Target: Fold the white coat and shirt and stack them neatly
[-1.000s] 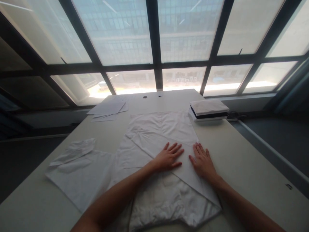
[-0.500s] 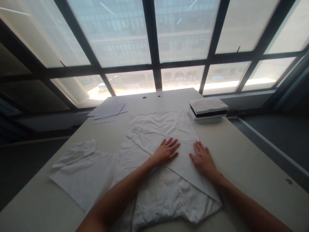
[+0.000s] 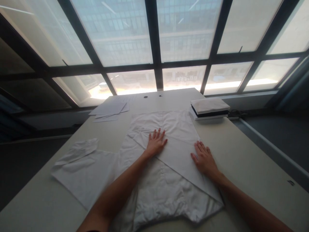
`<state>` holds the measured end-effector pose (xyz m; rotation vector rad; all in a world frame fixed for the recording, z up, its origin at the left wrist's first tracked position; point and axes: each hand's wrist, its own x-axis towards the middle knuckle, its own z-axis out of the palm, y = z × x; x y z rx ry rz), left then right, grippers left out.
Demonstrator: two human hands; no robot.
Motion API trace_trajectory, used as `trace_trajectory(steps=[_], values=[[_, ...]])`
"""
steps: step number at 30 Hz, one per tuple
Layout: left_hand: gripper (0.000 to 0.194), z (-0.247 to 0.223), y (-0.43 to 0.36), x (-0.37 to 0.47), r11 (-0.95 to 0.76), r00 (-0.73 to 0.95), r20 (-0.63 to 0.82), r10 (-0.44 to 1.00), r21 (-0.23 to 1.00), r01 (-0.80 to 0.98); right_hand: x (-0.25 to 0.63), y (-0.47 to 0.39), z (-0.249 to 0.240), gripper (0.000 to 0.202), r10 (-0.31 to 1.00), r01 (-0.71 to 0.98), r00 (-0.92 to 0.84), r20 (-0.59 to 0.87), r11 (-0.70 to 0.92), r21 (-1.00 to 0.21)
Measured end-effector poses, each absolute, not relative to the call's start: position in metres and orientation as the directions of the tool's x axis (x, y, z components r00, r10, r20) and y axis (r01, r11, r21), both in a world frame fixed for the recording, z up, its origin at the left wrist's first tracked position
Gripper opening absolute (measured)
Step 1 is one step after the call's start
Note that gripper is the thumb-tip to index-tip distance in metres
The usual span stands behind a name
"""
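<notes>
A white shirt (image 3: 166,190) lies spread on the table, its collar end towards me. Its right sleeve (image 3: 178,149) is folded slantwise across the body, while the left sleeve (image 3: 84,172) stretches out to the left with a crumpled cuff end. My left hand (image 3: 156,142) presses on the folded sleeve near the shirt's middle, fingers spread. Flat against the fold at the shirt's right edge rests my right hand (image 3: 204,157), its fingers stretched out. Neither hand grips anything. My left forearm hides part of the shirt's left side.
Several sheets of paper (image 3: 111,109) lie at the table's back left. A stack of folded white and dark cloth (image 3: 210,108) sits at the back right. Large windows (image 3: 183,32) with dark frames rise behind the white table (image 3: 256,180).
My left hand has slid left and slightly away from me along the folded sleeve, its fingers spreading. My right hand has stayed in place on the shirt's edge.
</notes>
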<state>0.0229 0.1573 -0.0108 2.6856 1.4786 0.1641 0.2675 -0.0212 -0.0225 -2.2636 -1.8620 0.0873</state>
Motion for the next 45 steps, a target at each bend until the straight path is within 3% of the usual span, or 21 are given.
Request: trace_trajectory(steps=[9,18,23,33,38,41,45], values=[[0.069,-0.007,0.199,-0.015,-0.224,0.221,0.036,0.975,0.098,0.97,0.269,-0.021,-0.024,0.063,0.976,0.966,0.193,0.103,-0.171,-0.192],[0.078,-0.016,0.212,-0.027,-0.049,0.027,0.192,0.981,0.111,0.993,0.268,-0.021,-0.024,0.062,0.975,0.962,0.2,0.097,-0.176,-0.209],[0.063,-0.013,0.214,-0.029,-0.048,0.018,0.209,0.978,0.136,0.99,0.268,-0.022,-0.024,0.062,0.975,0.965,0.199,0.099,-0.177,-0.193],[0.059,-0.013,0.211,-0.025,-0.182,0.161,0.209,0.965,0.086,0.98,0.264,-0.025,-0.016,0.058,0.972,0.973,0.186,0.143,-0.162,-0.162],[0.061,-0.012,0.21,-0.024,-0.177,0.161,0.202,0.966,0.064,0.982,0.243,-0.036,-0.004,0.054,0.975,0.982,0.012,0.222,0.03,-0.187],[0.06,-0.012,0.209,-0.025,-0.183,0.169,0.207,0.964,0.048,0.982,0.232,-0.039,-0.005,0.057,0.985,0.963,-0.09,0.145,0.123,-0.239],[0.06,-0.014,0.21,-0.025,-0.194,0.18,0.225,0.957,0.041,0.98,0.23,-0.038,-0.012,0.061,0.994,0.963,-0.096,0.044,0.104,-0.248]])
